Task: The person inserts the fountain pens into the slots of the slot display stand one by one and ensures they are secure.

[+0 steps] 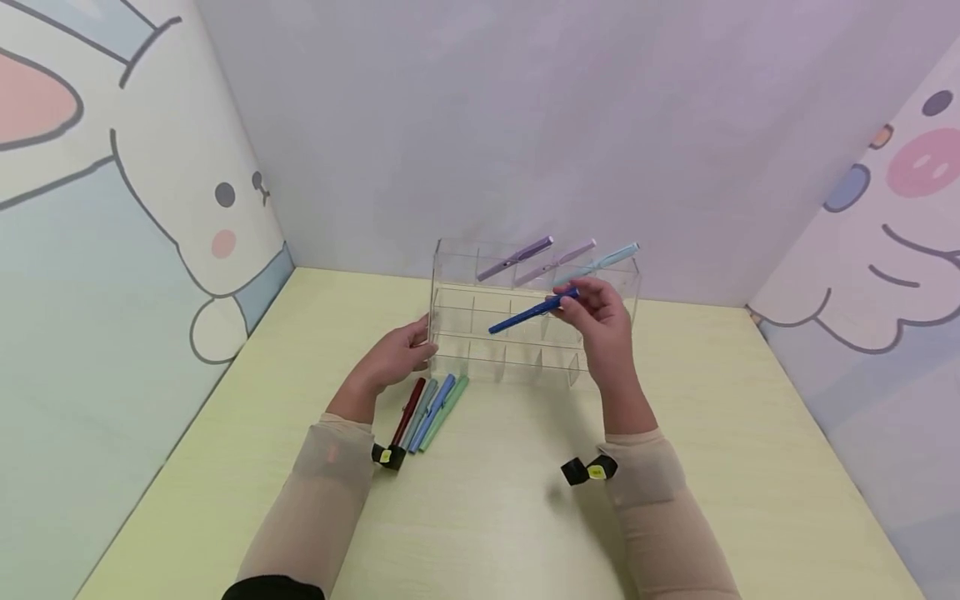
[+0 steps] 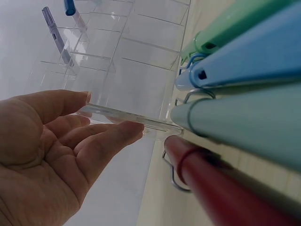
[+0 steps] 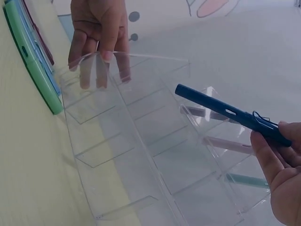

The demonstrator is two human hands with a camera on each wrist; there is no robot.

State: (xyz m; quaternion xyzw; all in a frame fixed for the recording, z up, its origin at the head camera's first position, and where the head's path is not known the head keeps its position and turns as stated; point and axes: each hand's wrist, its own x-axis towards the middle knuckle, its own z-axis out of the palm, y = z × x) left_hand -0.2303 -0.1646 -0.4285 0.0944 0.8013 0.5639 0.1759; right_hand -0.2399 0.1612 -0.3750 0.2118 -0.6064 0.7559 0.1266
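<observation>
A clear tiered pen rack [image 1: 495, 340] with small compartments stands at the back of the table. My left hand [image 1: 392, 357] grips its left side wall, thumb on one face and fingers on the other, as the left wrist view shows. In my right hand [image 1: 600, 321], a dark blue pen [image 1: 527, 316] is pinched near one end, tilted over the rack's middle tier. A purple pen [image 1: 516, 258], a lilac pen [image 1: 557, 262] and a light blue pen [image 1: 609, 259] lean in the top tier. The light blue one is partly behind my right hand.
On the table before the rack's left end lie a dark red pen [image 1: 409, 410], a grey-green pen [image 1: 419, 415], a blue pen [image 1: 432, 414] and a green pen [image 1: 446, 413], side by side. A plain wall [image 1: 525, 125] rises behind the rack, with cartoon-printed walls at both sides.
</observation>
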